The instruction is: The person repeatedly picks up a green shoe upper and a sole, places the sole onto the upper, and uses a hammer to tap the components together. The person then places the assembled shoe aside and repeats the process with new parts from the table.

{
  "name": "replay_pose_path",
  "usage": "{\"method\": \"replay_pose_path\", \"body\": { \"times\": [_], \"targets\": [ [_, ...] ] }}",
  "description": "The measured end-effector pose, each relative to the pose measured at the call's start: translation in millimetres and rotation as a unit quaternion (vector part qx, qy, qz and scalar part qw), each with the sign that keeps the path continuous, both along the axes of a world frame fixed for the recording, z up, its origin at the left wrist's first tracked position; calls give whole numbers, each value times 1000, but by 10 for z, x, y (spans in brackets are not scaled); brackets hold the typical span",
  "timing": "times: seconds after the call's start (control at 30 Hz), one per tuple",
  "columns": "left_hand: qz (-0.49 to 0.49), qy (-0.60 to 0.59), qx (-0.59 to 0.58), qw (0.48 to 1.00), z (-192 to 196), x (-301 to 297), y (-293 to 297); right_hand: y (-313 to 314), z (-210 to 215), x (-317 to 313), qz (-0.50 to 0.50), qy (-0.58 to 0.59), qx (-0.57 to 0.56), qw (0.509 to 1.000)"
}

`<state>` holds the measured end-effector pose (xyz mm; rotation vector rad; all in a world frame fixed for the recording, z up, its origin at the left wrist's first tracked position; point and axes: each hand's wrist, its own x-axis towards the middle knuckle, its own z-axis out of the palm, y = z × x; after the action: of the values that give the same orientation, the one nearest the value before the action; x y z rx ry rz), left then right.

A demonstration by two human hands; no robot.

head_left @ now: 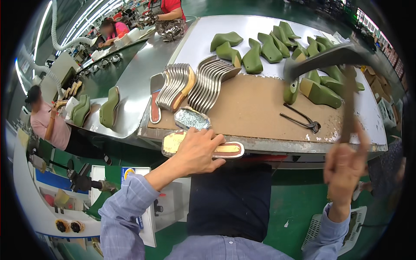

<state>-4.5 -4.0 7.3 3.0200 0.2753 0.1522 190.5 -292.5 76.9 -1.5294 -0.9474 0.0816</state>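
Observation:
My left hand [197, 149] grips a shoe insole [229, 150] at the table's near edge, fingers laid across its middle. The insole has a yellow face, a brown strip and a pale rim; its underside is hidden. My right hand [346, 167] is closed round the wooden handle of a hammer [348, 104], raised on the right side. The hammer's dark curved head [329, 60] is smeared by motion and hangs over the green shoe lasts. Just beyond my left hand stands an open tub of small metal nails [192, 118].
Stacked metal-edged insoles [212, 84] stand behind the nails. Pincers [303, 118] lie on the brown board [255, 112]. Several green shoe lasts [320, 93] cover the far right. More lasts [109, 107] rest on the metal bench at left, near a seated person [50, 121]. A white basket [353, 229] sits below right.

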Motion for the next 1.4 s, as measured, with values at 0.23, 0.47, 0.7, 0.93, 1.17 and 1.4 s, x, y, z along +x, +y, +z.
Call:
{"method": "replay_pose_path", "body": {
  "times": [0.23,0.47,0.7,0.93,1.17,1.4],
  "targets": [
    [-6,3,-9,1000,37,40,0,246,-609,-246,124,-52,-234,963],
    [-2,-17,-21,1000,-2,13,-13,7,-783,-345,17,96,-19,995],
    [14,-18,-30,999,-14,-16,-33,164,-1055,-658,100,265,-132,950],
    [26,-15,-30,999,-51,16,-47,270,-978,-622,119,80,-195,970],
    [14,82,46,995,-121,56,-90,831,-1087,-119,-71,-248,-225,940],
    [140,-53,-162,975,781,-136,378,1279,-2004,719,-158,-405,-312,845]
  ]
}}
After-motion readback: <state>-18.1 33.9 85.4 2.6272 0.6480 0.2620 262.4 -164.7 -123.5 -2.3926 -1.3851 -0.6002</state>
